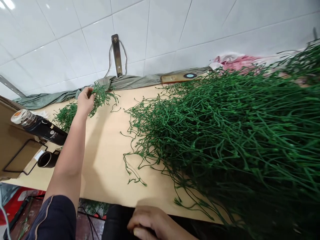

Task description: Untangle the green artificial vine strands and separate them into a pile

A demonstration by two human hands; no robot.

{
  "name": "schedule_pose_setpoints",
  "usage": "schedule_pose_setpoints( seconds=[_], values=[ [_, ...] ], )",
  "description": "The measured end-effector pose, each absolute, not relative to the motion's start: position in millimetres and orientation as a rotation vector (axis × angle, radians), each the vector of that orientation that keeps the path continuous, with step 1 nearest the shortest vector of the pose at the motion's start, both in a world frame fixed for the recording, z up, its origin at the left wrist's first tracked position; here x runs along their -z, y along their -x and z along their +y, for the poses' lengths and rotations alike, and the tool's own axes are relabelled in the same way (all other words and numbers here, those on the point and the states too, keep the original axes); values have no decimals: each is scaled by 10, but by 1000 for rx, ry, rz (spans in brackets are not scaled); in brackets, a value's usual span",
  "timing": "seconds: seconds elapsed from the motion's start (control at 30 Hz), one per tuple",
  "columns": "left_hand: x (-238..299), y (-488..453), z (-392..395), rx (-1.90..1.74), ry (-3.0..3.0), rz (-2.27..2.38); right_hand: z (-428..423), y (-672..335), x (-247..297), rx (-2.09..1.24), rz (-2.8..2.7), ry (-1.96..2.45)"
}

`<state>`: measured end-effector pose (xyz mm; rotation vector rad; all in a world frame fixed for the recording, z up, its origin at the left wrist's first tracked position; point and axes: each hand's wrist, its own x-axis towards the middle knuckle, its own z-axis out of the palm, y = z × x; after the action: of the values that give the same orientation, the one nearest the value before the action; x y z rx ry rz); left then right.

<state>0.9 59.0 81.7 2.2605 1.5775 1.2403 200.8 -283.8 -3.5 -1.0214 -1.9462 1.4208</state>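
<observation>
While the left hand (85, 101) is closed on a small green sprig (101, 96) at the far side of the counter (105, 156), best to lower it flat onto the little pile (65, 115) just beside it. Right hand (152, 224) rests curled at the near edge; can't tell if it holds anything. Flask (40, 126) and cup (48, 159) crowd the left; big tangle (225, 133) fills the right.

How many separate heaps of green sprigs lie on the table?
2: a small heap at the far left by the left hand, and a big heap filling the right side.
</observation>
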Motion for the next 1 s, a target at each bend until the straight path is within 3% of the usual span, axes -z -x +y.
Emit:
schedule_pose_setpoints(
  seconds=[0.13, 0.3, 0.4, 0.63, 0.77, 1.0],
  values=[
    [-985, 28, 22, -1165, -2316, 1215, -2771, -2058, -190, -1230, -1923, 948],
    [-730, 23, -887, -979, -2409, 1115, -2495, -2112, -357, -430, -1804, 1074],
    [-535, 51, -1305, -968, -2437, 1072, -2261, -2057, -305, -183, -1898, 1358],
    [-331, 190, -1697, -1004, -2345, 1004, -1947, -1980, 47, -80, -1943, 1696],
    [-350, 207, -1746, -945, -2351, 1025, -1895, -2014, 72, 29, -1764, 1677],
    [-328, 137, -1756, -665, -2462, 1117, -1819, -1977, 6, -49, -2030, 1688]
  ],
)
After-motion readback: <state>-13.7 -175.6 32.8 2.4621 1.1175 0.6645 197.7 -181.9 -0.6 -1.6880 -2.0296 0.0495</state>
